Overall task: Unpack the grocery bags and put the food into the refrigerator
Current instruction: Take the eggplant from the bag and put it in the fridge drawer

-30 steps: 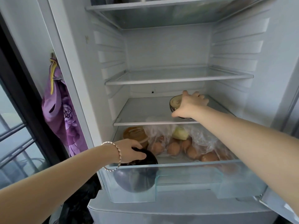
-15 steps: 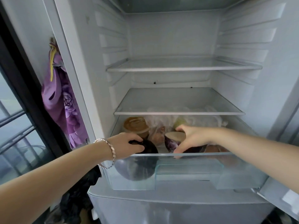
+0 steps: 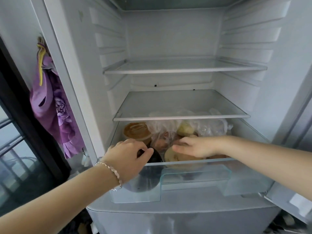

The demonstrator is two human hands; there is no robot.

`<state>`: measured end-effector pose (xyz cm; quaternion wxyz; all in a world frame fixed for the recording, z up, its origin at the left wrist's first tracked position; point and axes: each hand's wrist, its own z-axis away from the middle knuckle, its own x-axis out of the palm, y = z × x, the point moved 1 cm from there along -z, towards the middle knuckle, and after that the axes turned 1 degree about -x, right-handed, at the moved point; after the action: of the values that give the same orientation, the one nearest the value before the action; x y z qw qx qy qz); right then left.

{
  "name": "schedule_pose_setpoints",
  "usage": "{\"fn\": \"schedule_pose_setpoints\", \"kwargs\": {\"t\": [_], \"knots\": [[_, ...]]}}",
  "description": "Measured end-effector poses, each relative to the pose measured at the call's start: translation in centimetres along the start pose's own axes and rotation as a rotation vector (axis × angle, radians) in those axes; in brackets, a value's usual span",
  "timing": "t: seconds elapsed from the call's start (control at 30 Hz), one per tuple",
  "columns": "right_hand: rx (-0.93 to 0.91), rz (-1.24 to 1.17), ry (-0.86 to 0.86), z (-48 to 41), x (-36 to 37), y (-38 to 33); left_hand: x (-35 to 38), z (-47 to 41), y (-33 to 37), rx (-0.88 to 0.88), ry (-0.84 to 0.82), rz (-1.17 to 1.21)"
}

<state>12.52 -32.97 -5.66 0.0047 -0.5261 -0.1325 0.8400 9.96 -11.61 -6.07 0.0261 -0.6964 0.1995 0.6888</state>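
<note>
Down at the bottom of the open refrigerator (image 3: 168, 39), both hands reach over the front rim of the clear crisper drawer (image 3: 244, 179). The left hand (image 3: 130, 155), a bracelet (image 3: 112, 172) at its wrist, curls its fingers over the top of a dark round vegetable (image 3: 156, 157) that sits in the drawer's left front corner, pressed close to the front wall. The right hand (image 3: 195, 146) lies palm down on a cut vegetable half (image 3: 173, 157) just right of the dark one, with its fingers stretched almost straight toward the left; its thumb is hidden. The half's pale cut face tilts up against the rim.

Behind them the drawer is crowded. A brown-lidded tub (image 3: 137, 132) stands at the back left, and crumpled plastic bags (image 3: 209, 127) of food fill the middle and right, rising nearly to the edge of the lower glass shelf (image 3: 181, 117). That shelf and the upper glass shelf (image 3: 184, 70) offer wide, flat room. At the left of the frame a purple cloth (image 3: 50, 107) hangs beside the cabinet's side edge.
</note>
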Motion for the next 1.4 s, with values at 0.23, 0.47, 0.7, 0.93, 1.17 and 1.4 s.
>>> {"fn": "schedule_pose_setpoints", "kwargs": {"t": [0.23, 0.47, 0.7, 0.93, 1.17, 1.4], "knots": [[-0.261, 0.206, 0.051, 5.5, -0.6, 1.2, 1.4, -0.6, 1.7, 0.369, 0.258, -0.399], [-0.325, 0.443, 0.522, 4.0, -0.4, 3.4, 1.2, -3.4, 0.9, 0.358, 0.267, -0.434], [-0.146, 0.509, 0.882, -2.1, -1.1, 4.9, 0.9, -9.0, 0.2, 0.062, 0.199, -0.475], [0.239, 0.248, 0.934, -5.3, -1.9, 4.2, 2.4, -13.1, 0.5, 0.089, 0.398, -0.522], [0.383, 0.129, 0.945, -5.6, -1.3, 3.4, 2.9, -13.7, 1.1, 0.115, 0.314, -0.486], [0.316, 0.141, 1.123, -4.6, 0.5, -0.8, 2.3, -11.8, -0.6, 0.469, 0.307, -0.31]]}}
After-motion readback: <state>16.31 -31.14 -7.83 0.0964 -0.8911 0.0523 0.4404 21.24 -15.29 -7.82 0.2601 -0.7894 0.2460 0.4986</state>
